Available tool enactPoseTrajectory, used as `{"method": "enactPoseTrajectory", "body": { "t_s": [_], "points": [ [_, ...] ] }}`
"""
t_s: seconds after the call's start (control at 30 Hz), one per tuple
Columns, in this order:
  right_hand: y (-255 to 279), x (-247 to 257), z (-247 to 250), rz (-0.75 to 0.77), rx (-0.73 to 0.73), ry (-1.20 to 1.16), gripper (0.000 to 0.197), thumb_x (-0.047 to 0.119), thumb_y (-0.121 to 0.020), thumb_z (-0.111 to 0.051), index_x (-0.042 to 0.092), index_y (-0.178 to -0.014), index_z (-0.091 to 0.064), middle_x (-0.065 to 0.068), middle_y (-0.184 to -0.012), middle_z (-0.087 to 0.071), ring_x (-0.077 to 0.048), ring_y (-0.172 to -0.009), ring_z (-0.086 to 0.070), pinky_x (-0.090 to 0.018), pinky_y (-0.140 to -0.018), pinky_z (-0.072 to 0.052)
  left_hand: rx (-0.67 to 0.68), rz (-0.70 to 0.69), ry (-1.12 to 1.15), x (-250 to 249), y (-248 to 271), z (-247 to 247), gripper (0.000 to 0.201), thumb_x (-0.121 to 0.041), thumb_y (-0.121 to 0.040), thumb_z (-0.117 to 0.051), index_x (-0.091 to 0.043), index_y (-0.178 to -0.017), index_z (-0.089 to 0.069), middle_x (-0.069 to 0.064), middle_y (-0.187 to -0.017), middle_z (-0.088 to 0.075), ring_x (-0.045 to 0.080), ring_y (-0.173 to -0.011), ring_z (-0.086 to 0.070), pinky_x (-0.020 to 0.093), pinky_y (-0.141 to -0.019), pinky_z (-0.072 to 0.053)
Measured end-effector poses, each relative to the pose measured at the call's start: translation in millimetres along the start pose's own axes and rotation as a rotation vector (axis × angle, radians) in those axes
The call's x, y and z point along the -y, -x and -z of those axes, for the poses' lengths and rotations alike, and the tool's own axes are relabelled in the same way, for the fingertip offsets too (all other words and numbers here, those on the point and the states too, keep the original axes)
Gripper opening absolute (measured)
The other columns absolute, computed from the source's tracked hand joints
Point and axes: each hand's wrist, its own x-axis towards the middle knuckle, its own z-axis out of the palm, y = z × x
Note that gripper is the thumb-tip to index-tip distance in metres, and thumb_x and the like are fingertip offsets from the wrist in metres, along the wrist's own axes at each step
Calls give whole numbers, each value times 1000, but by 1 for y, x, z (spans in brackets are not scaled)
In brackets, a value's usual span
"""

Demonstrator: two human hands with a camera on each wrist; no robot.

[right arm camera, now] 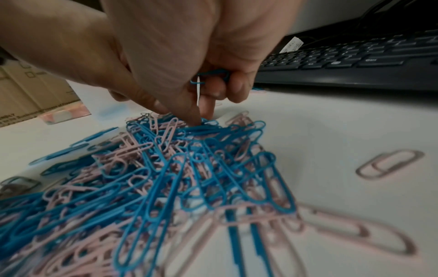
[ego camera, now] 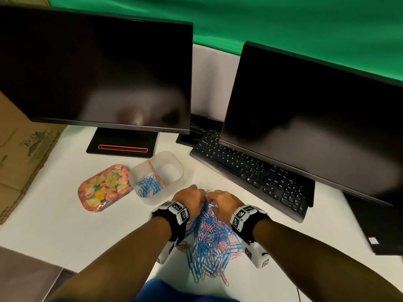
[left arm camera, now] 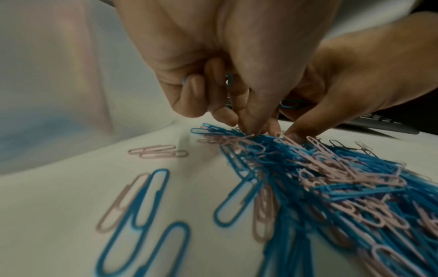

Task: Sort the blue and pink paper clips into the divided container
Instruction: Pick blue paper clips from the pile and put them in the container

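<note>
Paper clips point(ego camera: 212, 240) lie heaped on the table point(ego camera: 65, 225), near the divided container point(ego camera: 157, 175); left hand point(ego camera: 189, 198) and right hand point(ego camera: 224, 202) both curl around blue clips at the heap's far edge

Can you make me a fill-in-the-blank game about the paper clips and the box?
1. The clips already in the divided container are all ____.
2. The container's other compartment is ____.
3. The mixed pile lies on the desk between the person's two ____.
4. The left hand has ____ clips tucked in its curled fingers.

Missing words: blue; empty; arms; blue
</note>
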Motion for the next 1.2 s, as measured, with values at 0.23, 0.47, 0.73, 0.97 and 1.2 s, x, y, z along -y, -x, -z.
{"method": "enactPoseTrajectory", "body": {
  "t_s": [0.23, 0.47, 0.73, 0.97, 1.2],
  "points": [
    [4, -5, 4, -166, 41, -10, 41, -3, -84, -55, 21, -117, -58, -2, -114, -60, -23, -101, -61, -29, -82, -52, -38, 23, 31, -2, -2, -1, 23, -18, -89, -54, -24, -111, -58, 3, -110, -55, 27, -98, -61, 37, -81, -51],
    [14, -18, 16, -211, -22, -263, 28, 11, -91, -47, 21, -116, -53, -3, -99, -62, -20, -84, -60, -23, -70, -44, -45, 26, 153, 27, 12, -2, 18, -20, -83, -55, -27, -98, -64, -2, -104, -64, 21, -98, -62, 30, -83, -51],
    [1, -25, 9, -408, -60, -760, 25, 28, -70, -40, 21, -49, -50, -1, -58, -42, -19, -52, -33, -25, -52, -24, -28, 27, 19, 44, 32, -2, 17, -30, -84, -54, -28, -95, -66, -5, -101, -67, 19, -95, -62, 26, -76, -47],
    [13, -25, 8, -382, -32, -845, 34, 5, -93, -33, 21, -85, -63, -5, -59, -58, -11, -41, -42, -15, -38, -29, 64, 9, -79, 33, 42, -17, 21, -43, -86, -57, -25, -94, -63, 0, -106, -62, 23, -99, -59, 29, -76, -42],
    [15, -10, 12, -391, 27, -905, 32, 4, -86, -30, 15, -72, -56, -4, -60, -52, -15, -42, -38, -19, -41, -25, 25, 90, 187, 44, 51, -3, 12, -28, -83, -60, -30, -74, -53, -6, -87, -62, 17, -87, -60, 24, -72, -45]
  ]
}}
